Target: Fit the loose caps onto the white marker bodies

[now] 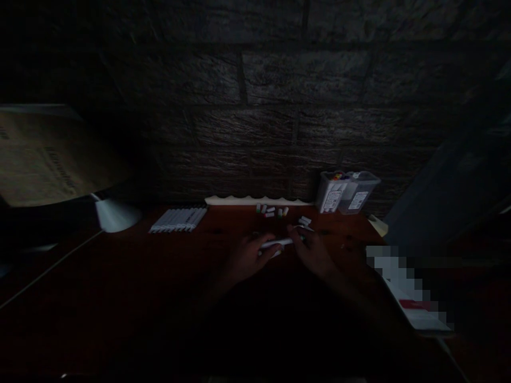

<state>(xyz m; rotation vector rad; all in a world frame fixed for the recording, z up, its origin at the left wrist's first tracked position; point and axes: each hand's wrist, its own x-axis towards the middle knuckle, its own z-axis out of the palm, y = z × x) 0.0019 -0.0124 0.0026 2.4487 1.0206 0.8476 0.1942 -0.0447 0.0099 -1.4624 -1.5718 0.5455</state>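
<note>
The light is very dim. My left hand (pixel 252 254) is closed round the left part of a white marker (pixel 281 242), which lies level between both hands. My right hand (pixel 311 250) has its fingers closed at the marker's right end; a small green spot shows by them. Below the marker, near my left thumb, are pale pieces I cannot make out clearly. Just beyond the hands lie several loose white marker caps (pixel 270 215) with coloured ends, and a few more caps (pixel 305 219) sit nearer my right hand.
A row of white markers (pixel 179 219) lies side by side on the wooden table (pixel 167 276). Two clear plastic boxes (pixel 332 199) stand at the back right, by the brick wall. A lamp (pixel 115 215) is at left; a partly blurred-out pale device or sheet (pixel 423 318) is at right.
</note>
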